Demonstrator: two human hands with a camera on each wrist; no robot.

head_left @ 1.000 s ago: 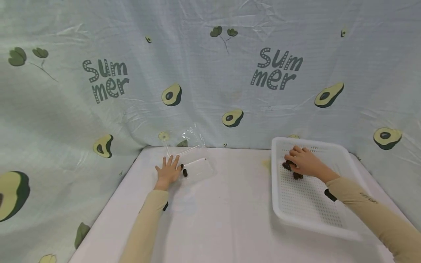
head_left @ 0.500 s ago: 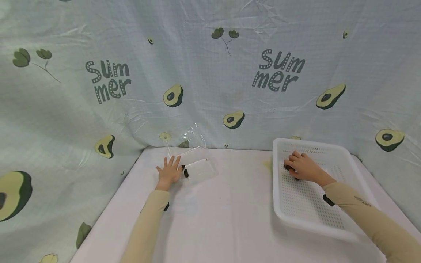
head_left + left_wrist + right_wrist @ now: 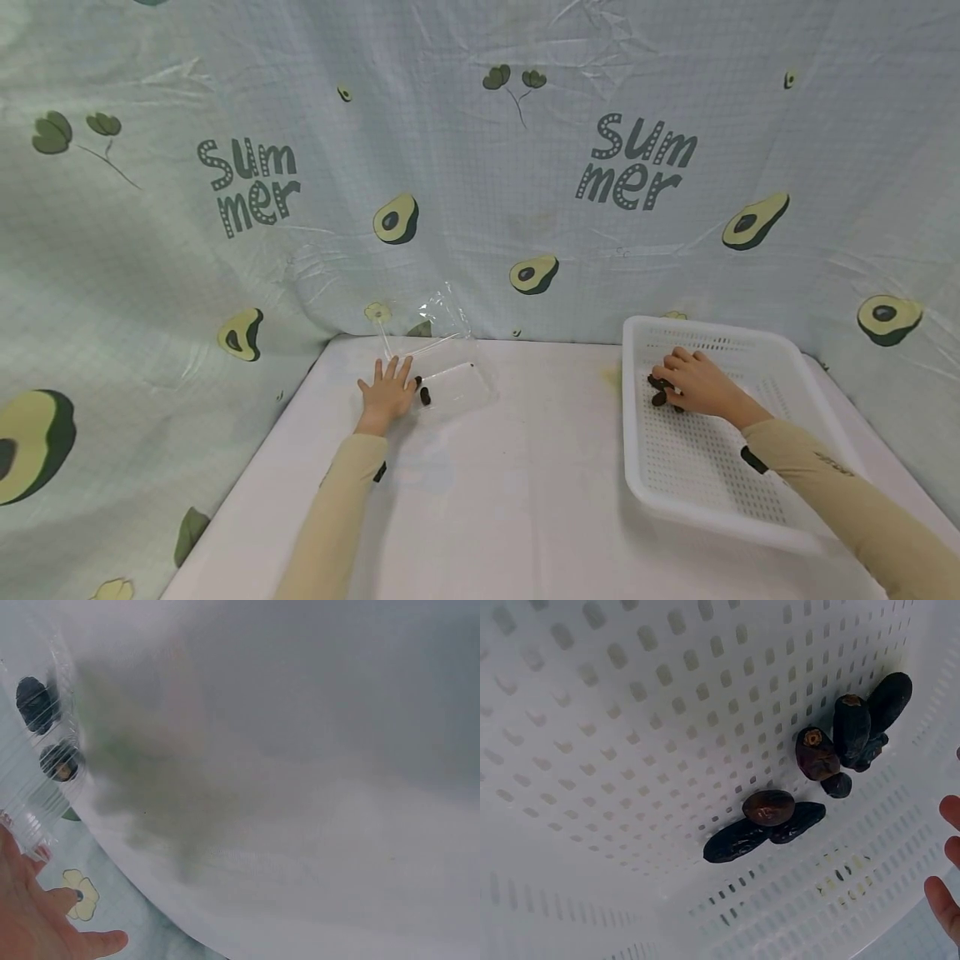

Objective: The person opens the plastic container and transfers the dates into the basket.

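My left hand [image 3: 387, 396] has its fingers spread at the left side of a clear plastic clamshell box [image 3: 457, 385], whose lid stands raised behind it. Two dark dates lie inside; the left wrist view shows one wrinkled date [image 3: 36, 705] and another date [image 3: 60, 761] with a pale stem end. My right hand [image 3: 701, 385] reaches into a white perforated basket [image 3: 632, 442], low over several dates [image 3: 659, 400]. In the right wrist view its loosely bent fingers [image 3: 943, 904] are at the right edge, apart from the dates [image 3: 769, 808], which lie in two clusters.
A white-covered table [image 3: 510, 483] lies between the box and the basket. Behind it hangs a pale curtain [image 3: 450, 150] printed with avocados and lettering. The basket's raised walls surround the right hand.
The right hand has come down a little over the dates, then shifted slightly right, uncovering a date in front of it. The left hand stays at the box.
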